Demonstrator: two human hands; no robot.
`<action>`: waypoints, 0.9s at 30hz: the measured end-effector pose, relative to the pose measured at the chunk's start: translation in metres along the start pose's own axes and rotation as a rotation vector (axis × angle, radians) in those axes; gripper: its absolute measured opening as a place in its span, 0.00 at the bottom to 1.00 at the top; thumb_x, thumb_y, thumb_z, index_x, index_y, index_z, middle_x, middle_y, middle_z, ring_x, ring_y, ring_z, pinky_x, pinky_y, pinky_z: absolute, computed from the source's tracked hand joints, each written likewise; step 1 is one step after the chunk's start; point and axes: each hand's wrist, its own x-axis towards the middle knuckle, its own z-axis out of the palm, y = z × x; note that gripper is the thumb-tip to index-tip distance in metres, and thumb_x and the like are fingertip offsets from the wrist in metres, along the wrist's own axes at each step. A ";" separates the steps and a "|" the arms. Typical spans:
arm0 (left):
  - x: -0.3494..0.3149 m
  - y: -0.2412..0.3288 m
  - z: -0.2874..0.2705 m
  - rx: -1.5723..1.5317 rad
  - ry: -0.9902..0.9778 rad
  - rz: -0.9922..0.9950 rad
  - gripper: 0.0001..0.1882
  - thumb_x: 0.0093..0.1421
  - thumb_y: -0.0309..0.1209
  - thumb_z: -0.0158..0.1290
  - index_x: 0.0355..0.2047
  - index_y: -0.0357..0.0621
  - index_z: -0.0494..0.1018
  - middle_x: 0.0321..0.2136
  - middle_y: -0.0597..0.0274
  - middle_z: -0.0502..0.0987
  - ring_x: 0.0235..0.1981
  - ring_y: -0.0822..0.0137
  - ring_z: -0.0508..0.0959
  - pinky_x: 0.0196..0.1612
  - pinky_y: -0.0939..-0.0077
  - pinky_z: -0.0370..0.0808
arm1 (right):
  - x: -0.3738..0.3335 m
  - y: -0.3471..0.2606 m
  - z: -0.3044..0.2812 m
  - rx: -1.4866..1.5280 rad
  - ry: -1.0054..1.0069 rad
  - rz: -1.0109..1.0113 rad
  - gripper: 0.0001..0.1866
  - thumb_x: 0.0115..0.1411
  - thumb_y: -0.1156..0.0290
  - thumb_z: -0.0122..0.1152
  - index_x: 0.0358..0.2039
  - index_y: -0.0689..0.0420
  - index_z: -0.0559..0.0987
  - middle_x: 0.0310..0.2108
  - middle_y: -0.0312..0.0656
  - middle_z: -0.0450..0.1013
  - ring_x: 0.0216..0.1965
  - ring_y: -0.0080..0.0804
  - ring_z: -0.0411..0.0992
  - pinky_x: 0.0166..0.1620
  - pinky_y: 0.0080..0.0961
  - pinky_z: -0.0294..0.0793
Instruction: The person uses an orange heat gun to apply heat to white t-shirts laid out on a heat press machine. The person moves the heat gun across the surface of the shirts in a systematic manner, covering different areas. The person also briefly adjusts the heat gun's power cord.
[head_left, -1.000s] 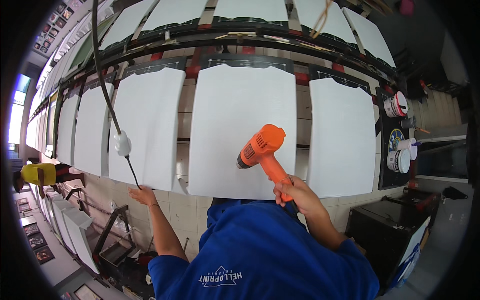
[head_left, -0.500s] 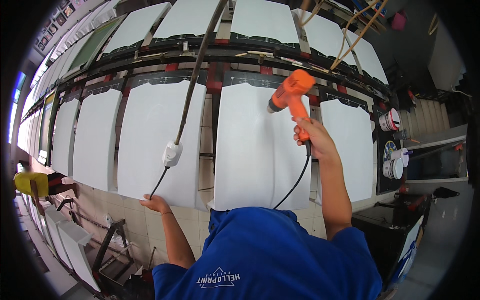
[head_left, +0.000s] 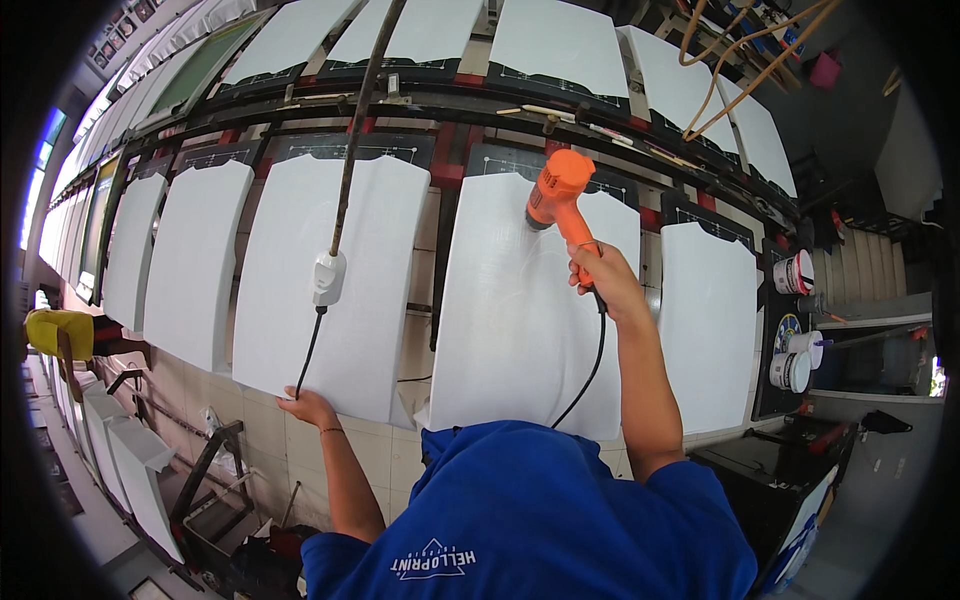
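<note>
Holding the orange heat gun [head_left: 565, 185] over the far part of the middle white board [head_left: 500, 300], with the right hand [head_left: 608, 282] closed round the handle [head_left: 575, 224]! Over left, the left hand [head_left: 311, 409] half-curled at the black cord [head_left: 310, 350], by the near edge of the neighbouring board [head_left: 272, 260], grip too small to judge. Only the middle board in play, apparently; no telling finished boards from unfinished ones.

Right grip [head_left: 606, 281] raised — curled closed, left grip [head_left: 308, 409] lower
</note>
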 end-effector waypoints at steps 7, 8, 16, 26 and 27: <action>0.011 -0.012 0.003 0.017 -0.002 0.004 0.30 0.68 0.41 0.37 0.59 0.25 0.52 0.58 0.28 0.58 0.57 0.38 0.64 0.60 0.58 0.63 | 0.007 -0.007 0.006 0.016 -0.031 0.015 0.15 0.58 0.57 0.59 0.31 0.58 0.72 0.22 0.33 0.68 0.22 0.19 0.69 0.24 0.16 0.67; 0.010 -0.012 0.003 0.016 -0.001 0.011 0.30 0.68 0.41 0.37 0.59 0.25 0.52 0.57 0.28 0.59 0.57 0.38 0.64 0.60 0.58 0.63 | 0.007 -0.010 0.005 0.036 -0.025 0.041 0.15 0.57 0.58 0.59 0.30 0.58 0.72 0.22 0.33 0.68 0.22 0.19 0.69 0.24 0.16 0.67; 0.010 -0.012 0.004 -0.021 0.003 0.003 0.30 0.68 0.40 0.37 0.59 0.25 0.52 0.57 0.29 0.59 0.56 0.39 0.65 0.59 0.58 0.64 | -0.016 -0.007 -0.006 0.045 -0.043 0.098 0.15 0.58 0.60 0.58 0.35 0.60 0.72 0.23 0.34 0.68 0.22 0.20 0.69 0.23 0.17 0.68; 0.008 -0.005 0.004 -0.025 -0.003 -0.011 0.30 0.68 0.40 0.37 0.59 0.24 0.51 0.57 0.29 0.59 0.57 0.39 0.64 0.60 0.58 0.63 | -0.033 0.004 0.002 -0.103 -0.149 0.084 0.17 0.58 0.61 0.59 0.38 0.63 0.72 0.23 0.33 0.69 0.22 0.19 0.70 0.22 0.16 0.68; 0.007 -0.003 0.004 -0.032 -0.008 -0.025 0.30 0.68 0.40 0.37 0.59 0.24 0.51 0.57 0.29 0.58 0.57 0.39 0.64 0.60 0.59 0.63 | -0.031 0.003 0.003 -0.072 -0.138 0.083 0.17 0.58 0.61 0.59 0.38 0.63 0.72 0.23 0.33 0.69 0.22 0.19 0.70 0.23 0.16 0.68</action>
